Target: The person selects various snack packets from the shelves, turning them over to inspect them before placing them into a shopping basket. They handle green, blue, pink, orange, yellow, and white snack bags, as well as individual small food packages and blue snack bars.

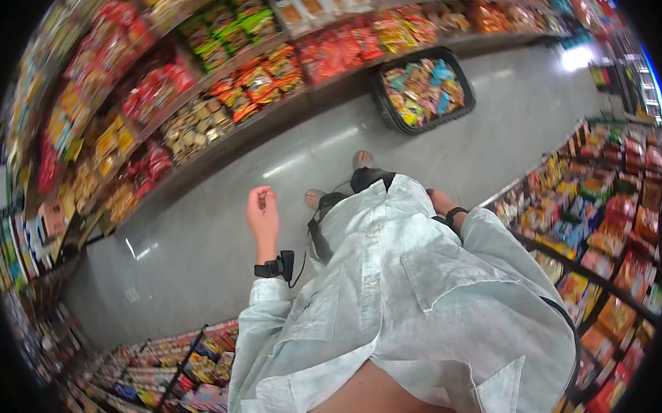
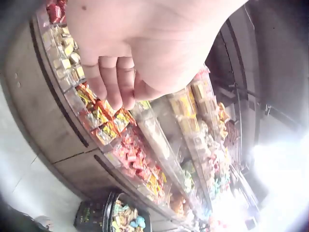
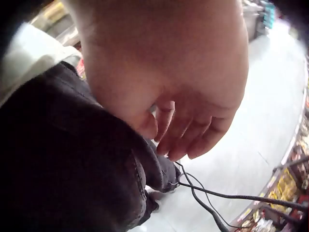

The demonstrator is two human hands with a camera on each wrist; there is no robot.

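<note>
My left hand (image 1: 263, 212) is held out over the grey floor, its fingers loosely curled with nothing in them. In the left wrist view the same hand (image 2: 140, 48) overlaps shelf bins of orange snack packets (image 2: 110, 118). My right hand (image 3: 174, 82) hangs beside the dark trousers (image 3: 72, 154), fingers loosely bent and holding nothing. In the head view that right hand (image 1: 440, 202) is partly hidden by the pale shirt (image 1: 373, 260). Black wrist bands sit on both wrists.
Shelves of bagged snacks (image 1: 259, 81) curve along the far side of the aisle. A black tub (image 1: 465, 101) of wrapped sweets stands on the floor (image 1: 196, 252) beside them. More stocked racks (image 1: 589, 210) line the right. Dark cables (image 3: 231, 195) hang near my right hand.
</note>
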